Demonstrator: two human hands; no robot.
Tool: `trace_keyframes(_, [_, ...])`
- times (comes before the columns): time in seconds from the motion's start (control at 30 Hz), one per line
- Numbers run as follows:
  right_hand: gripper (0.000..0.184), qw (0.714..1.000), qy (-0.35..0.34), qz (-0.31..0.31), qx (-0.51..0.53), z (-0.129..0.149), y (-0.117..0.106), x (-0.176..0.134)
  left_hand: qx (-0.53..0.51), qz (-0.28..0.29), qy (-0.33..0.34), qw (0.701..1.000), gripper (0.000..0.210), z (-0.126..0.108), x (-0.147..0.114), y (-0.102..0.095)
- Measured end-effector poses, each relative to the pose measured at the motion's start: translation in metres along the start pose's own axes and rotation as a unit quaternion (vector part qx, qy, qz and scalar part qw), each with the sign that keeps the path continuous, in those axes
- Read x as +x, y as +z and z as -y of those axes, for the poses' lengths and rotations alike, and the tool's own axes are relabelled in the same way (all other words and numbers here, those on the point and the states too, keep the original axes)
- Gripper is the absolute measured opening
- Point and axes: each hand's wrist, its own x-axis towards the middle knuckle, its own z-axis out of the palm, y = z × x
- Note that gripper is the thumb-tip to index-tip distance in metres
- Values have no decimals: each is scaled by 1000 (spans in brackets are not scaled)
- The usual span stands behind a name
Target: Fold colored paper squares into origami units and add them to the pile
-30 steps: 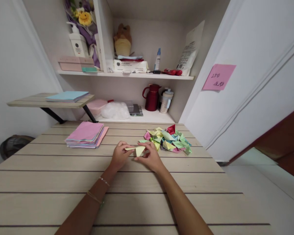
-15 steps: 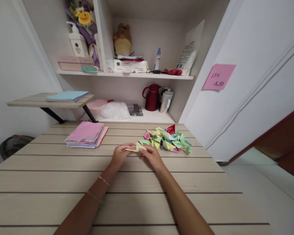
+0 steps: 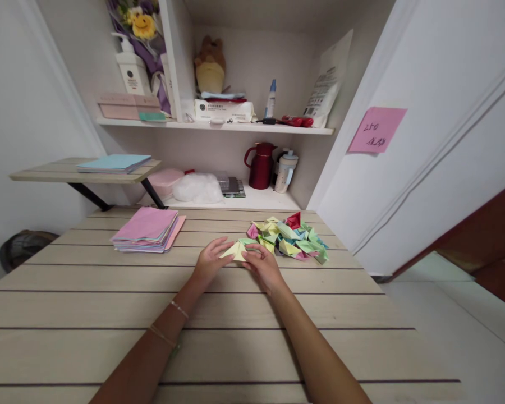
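Observation:
A pale yellow folded paper (image 3: 234,251), with a pointed top and a wide base, is held between my two hands above the wooden table. My left hand (image 3: 211,259) grips its left end, thumb in front and fingers behind. On the other end, my right hand (image 3: 262,265) pinches the paper, its fingers bent. Just beyond and to the right lies a pile of folded paper boats (image 3: 292,238) in green, yellow, pink, red and blue. One light green boat (image 3: 247,241) shows right behind the held paper.
A stack of coloured paper squares (image 3: 147,230), pink on top, lies at the table's left. Blue paper (image 3: 115,163) sits on a small raised shelf (image 3: 46,171). Behind the table stand a red jug (image 3: 261,166) and a cup (image 3: 286,173) in a white cabinet.
The yellow paper has turned from a flat strip with a raised flap to a triangle shape facing me. My left fingers have lifted and spread slightly; my right fingers have shifted along the paper.

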Motion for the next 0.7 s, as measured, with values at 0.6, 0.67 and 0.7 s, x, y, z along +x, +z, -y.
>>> trace_keyframes(0.6, [40, 952, -89, 46, -289, -4, -4, 1, 5, 3, -35, 999, 48, 9, 3, -4])
trace_keyframes(0.67, [35, 923, -135, 55, -357, -2, -3, -1, 22, 5, -28, 999, 48, 10, 4, -5])
trace_keyframes(0.7, [33, 904, -160, 57, -393, -1, -2, -3, 27, 4, -25, 999, 49, 10, 4, -5])
